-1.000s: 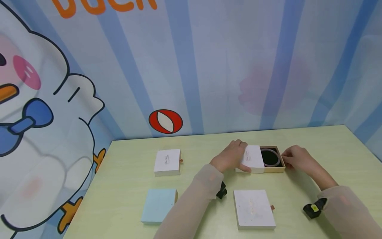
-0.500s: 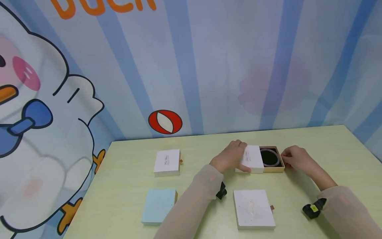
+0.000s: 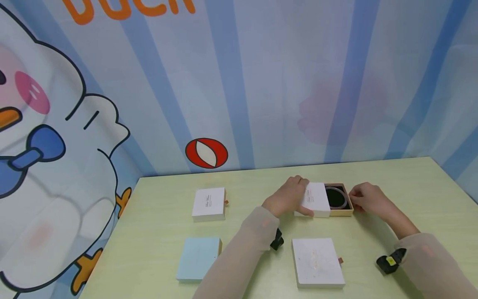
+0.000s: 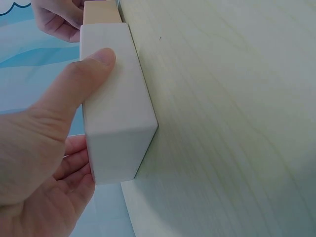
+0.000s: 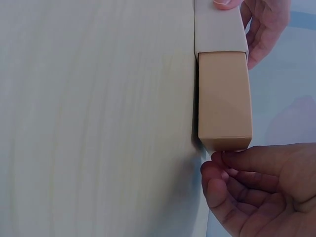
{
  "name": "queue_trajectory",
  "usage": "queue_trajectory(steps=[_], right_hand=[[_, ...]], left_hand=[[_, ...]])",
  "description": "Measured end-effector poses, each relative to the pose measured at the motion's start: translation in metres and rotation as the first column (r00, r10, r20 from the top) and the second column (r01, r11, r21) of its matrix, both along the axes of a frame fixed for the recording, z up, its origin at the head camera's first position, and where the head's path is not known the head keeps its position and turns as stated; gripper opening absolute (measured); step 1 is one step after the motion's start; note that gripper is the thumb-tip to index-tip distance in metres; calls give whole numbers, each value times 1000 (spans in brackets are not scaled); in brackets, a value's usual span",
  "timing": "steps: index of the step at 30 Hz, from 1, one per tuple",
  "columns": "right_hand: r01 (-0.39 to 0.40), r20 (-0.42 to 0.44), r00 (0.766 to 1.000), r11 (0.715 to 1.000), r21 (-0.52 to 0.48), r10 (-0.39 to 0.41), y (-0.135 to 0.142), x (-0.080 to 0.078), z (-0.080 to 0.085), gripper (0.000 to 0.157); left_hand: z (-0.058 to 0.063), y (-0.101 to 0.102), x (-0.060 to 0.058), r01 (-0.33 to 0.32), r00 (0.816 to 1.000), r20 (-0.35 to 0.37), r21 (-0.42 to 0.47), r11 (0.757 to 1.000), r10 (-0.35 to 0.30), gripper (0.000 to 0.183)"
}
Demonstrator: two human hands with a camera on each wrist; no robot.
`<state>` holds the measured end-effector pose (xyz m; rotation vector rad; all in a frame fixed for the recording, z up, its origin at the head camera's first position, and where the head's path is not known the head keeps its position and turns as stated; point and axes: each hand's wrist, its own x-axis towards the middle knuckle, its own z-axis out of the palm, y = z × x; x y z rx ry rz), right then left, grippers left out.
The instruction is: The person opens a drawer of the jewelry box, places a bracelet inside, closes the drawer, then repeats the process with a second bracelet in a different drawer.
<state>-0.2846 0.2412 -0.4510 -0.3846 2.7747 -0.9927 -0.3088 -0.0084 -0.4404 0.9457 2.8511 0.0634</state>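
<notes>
A white drawer box lies at the back right of the table, its tan inner drawer partly slid out to the right. Inside shows a dark round thing with a pale purplish ring. My left hand grips the white sleeve; in the left wrist view the thumb lies on its near side and the fingers go round the far side. At the drawer's outer end is my right hand, fingers curled, thumb and forefinger tips together right at that end. Any pull tab there is hidden.
A smaller white box with a brown tab lies at the back left. In front of it sits a light blue box, partly behind the left sleeve. Another white box with a tab lies nearer, between the forearms. A printed wall borders the table.
The drawer has slid slightly left into its sleeve, so less of it shows. My right hand has moved left with it; the left hand stays on the sleeve.
</notes>
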Motion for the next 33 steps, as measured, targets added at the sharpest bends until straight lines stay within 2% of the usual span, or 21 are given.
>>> queue_trajectory(steps=[13,22,33], right_hand=[[-3,-3,1000,1000,2,3,0,0,-4,16],[-8,-10,1000,1000,10,8,-3,0,-5,16],[-6,-11,1000,1000,11,7,-5,-1,-2,16]], left_hand=[[-2,-1,0,7,1000,-9,1,1000,-7,97],[-4,-1,0,-4,1000,11,43,999,4,97],[-1,0,0,4,1000,12,38,999,-4,95]])
